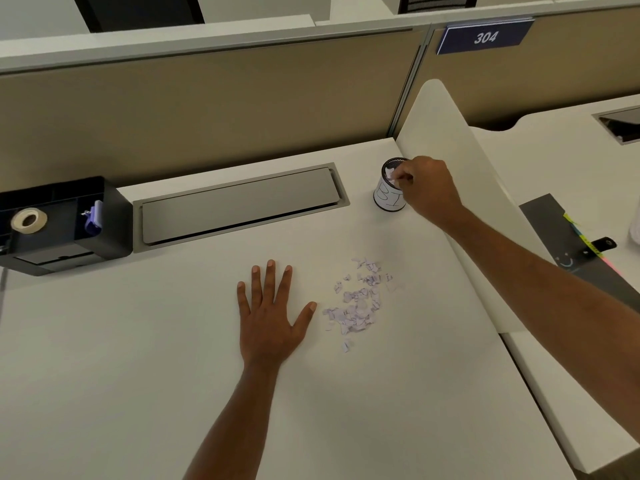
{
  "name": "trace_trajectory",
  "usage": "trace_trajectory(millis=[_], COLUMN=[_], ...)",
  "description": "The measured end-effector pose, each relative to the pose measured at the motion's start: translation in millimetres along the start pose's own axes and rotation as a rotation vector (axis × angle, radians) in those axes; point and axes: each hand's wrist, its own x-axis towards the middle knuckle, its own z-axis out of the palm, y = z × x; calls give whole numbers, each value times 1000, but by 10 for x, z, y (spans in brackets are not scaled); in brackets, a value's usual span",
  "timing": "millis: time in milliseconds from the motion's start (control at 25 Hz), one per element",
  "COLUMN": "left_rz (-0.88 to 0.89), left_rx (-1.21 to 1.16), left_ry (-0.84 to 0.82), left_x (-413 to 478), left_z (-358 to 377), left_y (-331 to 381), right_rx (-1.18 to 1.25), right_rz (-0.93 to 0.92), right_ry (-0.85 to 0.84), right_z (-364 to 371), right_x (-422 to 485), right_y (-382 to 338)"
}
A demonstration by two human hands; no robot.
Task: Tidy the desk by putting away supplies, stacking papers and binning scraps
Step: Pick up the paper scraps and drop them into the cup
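A pile of small torn pale-purple paper scraps [358, 303] lies on the white desk [138, 341], right of centre. My left hand [268, 313] rests flat on the desk just left of the scraps, fingers spread. My right hand [427, 192] reaches to a small round black bin with a white label [386, 195] near the desk's back right corner. Its fingertips pinch a few scraps over the bin's open mouth.
A black desk organiser [62, 223] at the far left holds a tape roll [28, 220] and a purple clip-like item [94, 220]. A grey cable-tray lid [239, 206] runs along the back. A white side divider [460, 188] borders the right; a dark folder [568, 251] lies on the neighbouring desk.
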Motion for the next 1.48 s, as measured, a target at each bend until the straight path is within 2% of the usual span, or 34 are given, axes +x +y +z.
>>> trace_trajectory(millis=[120,280,360,440,640,800,920,1000,1080,1120,1320,1480], left_rz=[-1,-4,-6,-6,-4,-10,-7,-7,-4,-2,-1,-3], left_rx=[8,9,12,22,13,18,12,8,12,9,-2,2], left_ry=[-5,-11,-14,-15,-5,-12,-9,-5,-2,-1,8,3], left_x=[-1,2,5,6,-5,-8,-10,-12,-9,-7,-10,-4], left_z=[-2,8,12,15,10,2,5,8,13,16,25,20], left_y=[-3,-11,-10,-4,-4,2,-1,-2,-2,-3,-4,-2], right_rx=[56,95,98,73,-84,-128,-6,-7,-128,-171,-184,-168], right_rz=[-71,-159,-231,-299,-437,-390,-233,-174,-194,-210,-154,-195], right_ry=[-108,-394,-484,-484,-359,-373,-414,-565,-713,-708,-393,-239], right_z=[161,499,646,740,777,643,467,380,373,414,750,847], right_x=[-327,-796,-1006,-1176,-1437,-1560,-1578,-1619,-1712,-1777,-2111,-2227], right_y=[-119,-170,-196,-199,-24,152,230,283,274,253,9,-108])
